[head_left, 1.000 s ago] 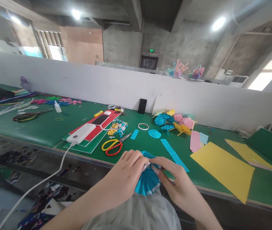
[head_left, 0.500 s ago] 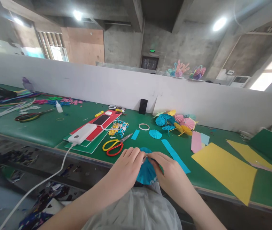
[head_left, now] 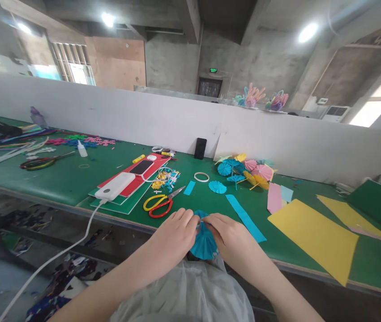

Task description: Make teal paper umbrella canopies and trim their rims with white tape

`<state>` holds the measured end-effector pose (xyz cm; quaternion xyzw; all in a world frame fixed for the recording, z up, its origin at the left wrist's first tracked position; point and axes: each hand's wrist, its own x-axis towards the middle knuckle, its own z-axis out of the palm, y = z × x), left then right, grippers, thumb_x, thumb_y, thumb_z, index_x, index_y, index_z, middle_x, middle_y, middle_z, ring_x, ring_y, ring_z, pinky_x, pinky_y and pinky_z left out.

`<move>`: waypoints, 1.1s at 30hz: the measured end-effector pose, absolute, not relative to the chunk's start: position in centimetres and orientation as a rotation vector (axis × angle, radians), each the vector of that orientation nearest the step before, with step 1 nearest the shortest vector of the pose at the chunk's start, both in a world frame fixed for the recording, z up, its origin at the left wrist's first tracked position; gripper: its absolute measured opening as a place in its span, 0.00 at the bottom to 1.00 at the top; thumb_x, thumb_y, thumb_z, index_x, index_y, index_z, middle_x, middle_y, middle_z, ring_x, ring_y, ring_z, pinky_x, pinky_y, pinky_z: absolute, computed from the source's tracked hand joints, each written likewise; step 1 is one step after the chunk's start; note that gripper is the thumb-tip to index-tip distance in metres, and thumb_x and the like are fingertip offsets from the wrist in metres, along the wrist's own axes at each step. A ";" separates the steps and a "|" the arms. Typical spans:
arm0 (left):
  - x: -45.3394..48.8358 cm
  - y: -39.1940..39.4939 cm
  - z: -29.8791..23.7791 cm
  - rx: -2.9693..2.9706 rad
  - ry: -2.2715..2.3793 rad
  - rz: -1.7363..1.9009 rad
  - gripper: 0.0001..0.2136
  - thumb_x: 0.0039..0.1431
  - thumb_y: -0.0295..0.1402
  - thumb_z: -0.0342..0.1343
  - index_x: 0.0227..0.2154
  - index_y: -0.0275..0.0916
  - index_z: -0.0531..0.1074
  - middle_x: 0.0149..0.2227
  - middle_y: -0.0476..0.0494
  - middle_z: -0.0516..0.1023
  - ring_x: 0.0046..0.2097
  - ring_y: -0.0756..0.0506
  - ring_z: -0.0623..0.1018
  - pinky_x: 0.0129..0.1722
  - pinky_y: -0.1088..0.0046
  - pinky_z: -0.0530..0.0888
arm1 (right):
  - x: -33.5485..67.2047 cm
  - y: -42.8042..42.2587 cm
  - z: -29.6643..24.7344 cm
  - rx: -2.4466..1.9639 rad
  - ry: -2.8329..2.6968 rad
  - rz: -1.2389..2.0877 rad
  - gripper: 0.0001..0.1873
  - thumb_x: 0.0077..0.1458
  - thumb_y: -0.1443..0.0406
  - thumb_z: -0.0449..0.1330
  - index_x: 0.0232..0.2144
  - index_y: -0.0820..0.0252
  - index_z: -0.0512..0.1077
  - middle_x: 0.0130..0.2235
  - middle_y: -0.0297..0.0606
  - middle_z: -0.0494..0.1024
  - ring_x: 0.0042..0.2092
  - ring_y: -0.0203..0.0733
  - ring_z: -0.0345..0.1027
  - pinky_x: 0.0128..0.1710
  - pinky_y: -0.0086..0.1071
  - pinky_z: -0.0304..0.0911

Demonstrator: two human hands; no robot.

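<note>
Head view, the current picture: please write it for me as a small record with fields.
Left hand: pinching the pleated blue paper disc
Right hand: fingers on the same disc
Tool beyond left hand: yellow-and-red-handled scissors
Paper beyond right hand: long blue strip
Further back: paper umbrellas, several colours
At right: large yellow sheet
Work surface: green table

1. On my feed, the pleated disc (head_left: 205, 243) looks like matt blue paper, ridged by folds.
2. I see the scissors (head_left: 169, 197) with smooth, glossy, plastic-looking handles (head_left: 158, 216) and metal blades (head_left: 177, 192).
3. The tabletop (head_left: 59, 176) looks smooth to me, softly shiny.
4. I take the large yellow sheet (head_left: 314, 239) for smooth, matt paper.
5. The gray garment (head_left: 193, 295) looks like thin, crinkled cloth.
6. I see rough concrete on the back wall (head_left: 173, 60).
</note>
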<state>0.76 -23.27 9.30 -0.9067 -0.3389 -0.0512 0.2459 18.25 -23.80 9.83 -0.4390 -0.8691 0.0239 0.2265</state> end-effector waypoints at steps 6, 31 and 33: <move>0.9 -22.8 8.1 -2.439 -0.917 -0.183 0.10 0.61 0.21 0.43 0.30 0.34 0.68 0.31 0.43 0.68 0.32 0.43 0.68 0.28 0.66 0.62 | 18.4 -23.7 10.0 -1.225 -2.471 0.034 0.14 0.57 0.78 0.48 0.32 0.63 0.72 0.35 0.44 0.77 0.37 0.46 0.73 0.33 0.36 0.68; 0.0 -24.2 11.0 -2.943 -1.039 -0.439 0.09 0.66 0.24 0.40 0.37 0.36 0.66 0.35 0.46 0.69 0.36 0.47 0.68 0.36 0.70 0.66 | 19.6 -24.2 10.5 -1.182 -2.211 0.614 0.21 0.60 0.72 0.47 0.54 0.54 0.65 0.50 0.41 0.75 0.49 0.43 0.70 0.45 0.37 0.66; -0.1 -24.0 11.5 -3.012 -1.110 -0.465 0.09 0.66 0.25 0.40 0.36 0.36 0.65 0.35 0.47 0.68 0.36 0.47 0.68 0.36 0.71 0.66 | 19.7 -24.3 10.6 -1.186 -2.206 0.698 0.24 0.61 0.71 0.46 0.58 0.53 0.58 0.46 0.39 0.77 0.43 0.41 0.72 0.40 0.34 0.67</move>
